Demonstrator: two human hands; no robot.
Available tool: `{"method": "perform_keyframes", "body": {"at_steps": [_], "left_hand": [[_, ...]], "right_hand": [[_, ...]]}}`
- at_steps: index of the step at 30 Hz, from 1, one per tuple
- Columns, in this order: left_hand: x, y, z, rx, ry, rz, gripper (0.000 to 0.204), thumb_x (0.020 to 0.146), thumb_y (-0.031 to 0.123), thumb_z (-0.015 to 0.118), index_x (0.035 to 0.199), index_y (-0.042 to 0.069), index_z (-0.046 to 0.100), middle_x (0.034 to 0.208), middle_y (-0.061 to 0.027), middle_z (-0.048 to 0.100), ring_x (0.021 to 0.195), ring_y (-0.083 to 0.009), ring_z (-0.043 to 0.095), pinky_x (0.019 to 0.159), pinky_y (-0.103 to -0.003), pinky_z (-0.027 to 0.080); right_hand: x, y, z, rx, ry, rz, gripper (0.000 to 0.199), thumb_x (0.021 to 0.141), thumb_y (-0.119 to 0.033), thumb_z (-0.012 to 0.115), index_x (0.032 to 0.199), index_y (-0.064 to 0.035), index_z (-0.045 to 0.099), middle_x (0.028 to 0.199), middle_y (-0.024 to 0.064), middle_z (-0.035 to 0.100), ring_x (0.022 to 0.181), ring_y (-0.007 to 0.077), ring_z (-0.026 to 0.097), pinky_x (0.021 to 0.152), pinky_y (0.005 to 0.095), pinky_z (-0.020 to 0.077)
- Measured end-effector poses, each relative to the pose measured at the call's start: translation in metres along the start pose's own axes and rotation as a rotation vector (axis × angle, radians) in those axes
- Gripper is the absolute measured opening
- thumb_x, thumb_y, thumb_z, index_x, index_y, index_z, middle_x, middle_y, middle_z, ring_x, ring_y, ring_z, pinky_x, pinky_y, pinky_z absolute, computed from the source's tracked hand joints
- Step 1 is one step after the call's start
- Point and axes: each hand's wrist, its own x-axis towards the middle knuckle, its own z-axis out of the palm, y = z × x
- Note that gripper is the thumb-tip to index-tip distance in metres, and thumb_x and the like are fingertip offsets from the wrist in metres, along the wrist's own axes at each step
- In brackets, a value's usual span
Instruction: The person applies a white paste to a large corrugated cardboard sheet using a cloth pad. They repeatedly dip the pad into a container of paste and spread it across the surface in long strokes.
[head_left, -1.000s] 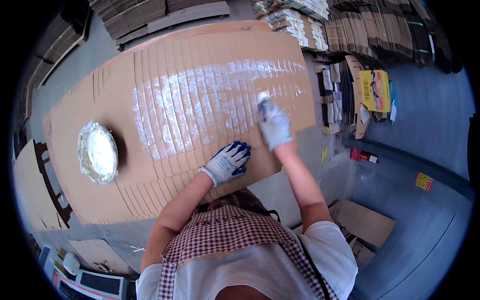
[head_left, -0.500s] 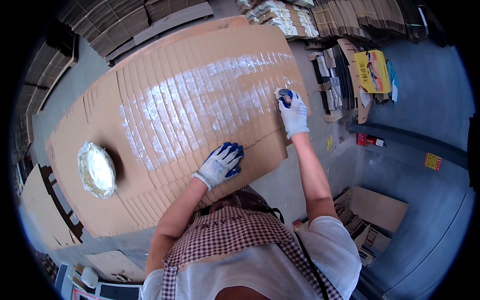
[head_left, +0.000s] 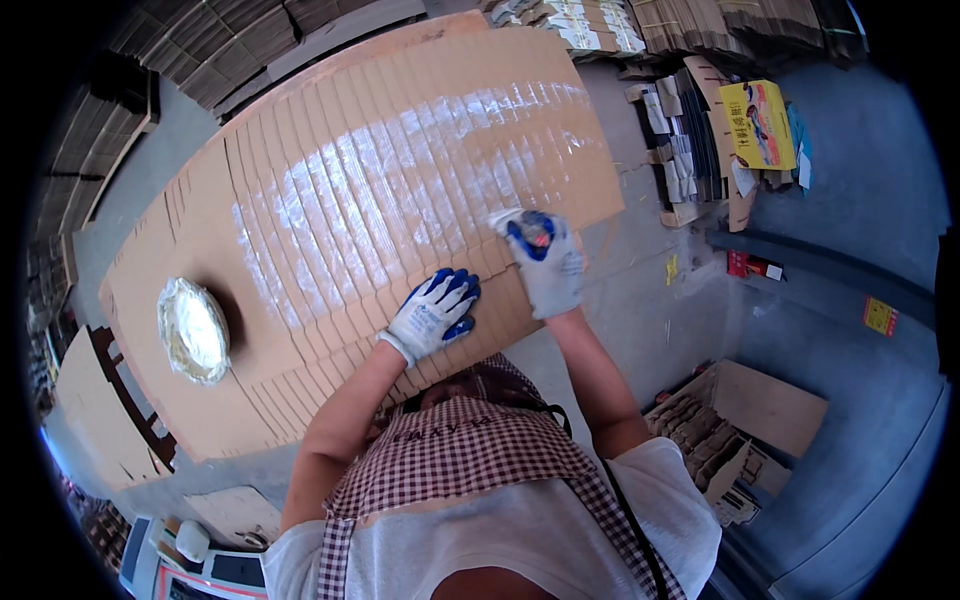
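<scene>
Where the grey floor shows at upper right, a yellow box [head_left: 759, 124] with coloured print, lying flat among upright stacks of flattened cartons [head_left: 690, 140]. Just below, a small red-and-dark flat package [head_left: 750, 265] on the floor; farther right, a yellow square label [head_left: 879, 315] stuck to the floor, and a small yellow tag [head_left: 671, 268] near the surface's edge. At lower right, an open brown carton [head_left: 745, 430] filled with folded board.

Spread across the surface, a fanned row of cardboard sheets [head_left: 330, 210], overlapping like shingles, long axis running from lower left to upper right, with a shiny wet band along the middle. On its left end, a round white-filled bowl [head_left: 193, 330].

Left hand [head_left: 433, 313], in a white glove with blue fingertips, laid flat with fingers spread on the near edge of the sheets. Right hand [head_left: 545, 258], gloved alike, closed around a small whitish brush or pad [head_left: 506, 220], hard to make out, pressed on the sheets near their right end.
</scene>
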Motion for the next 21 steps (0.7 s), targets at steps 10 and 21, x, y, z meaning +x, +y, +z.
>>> {"method": "perform_keyframes", "body": {"at_steps": [10,21], "left_hand": [[0.000,-0.001,0.002,-0.020,0.039,0.015,0.043,0.091,0.032,0.058,0.125,0.005,0.059,0.132,-0.0131,0.056,0.127,-0.0298,0.049,0.112,-0.043,0.036],[-0.004,-0.006,0.012,-0.008,0.007,-0.010,0.045,0.088,0.036,0.061,0.122,0.006,0.061,0.128,-0.0137,0.058,0.122,-0.0310,0.051,0.109,-0.044,0.038]], "right_hand": [[-0.012,-0.014,0.008,0.060,-0.071,-0.088,0.043,0.080,-0.024,0.077,0.113,-0.0060,0.058,0.108,0.0152,0.061,0.089,0.0360,0.065,0.075,0.0427,0.0537],[-0.021,-0.035,0.020,0.025,-0.094,-0.132,0.041,0.080,-0.023,0.078,0.112,-0.0080,0.059,0.109,0.0147,0.062,0.092,0.0354,0.065,0.078,0.0406,0.0533]]}}
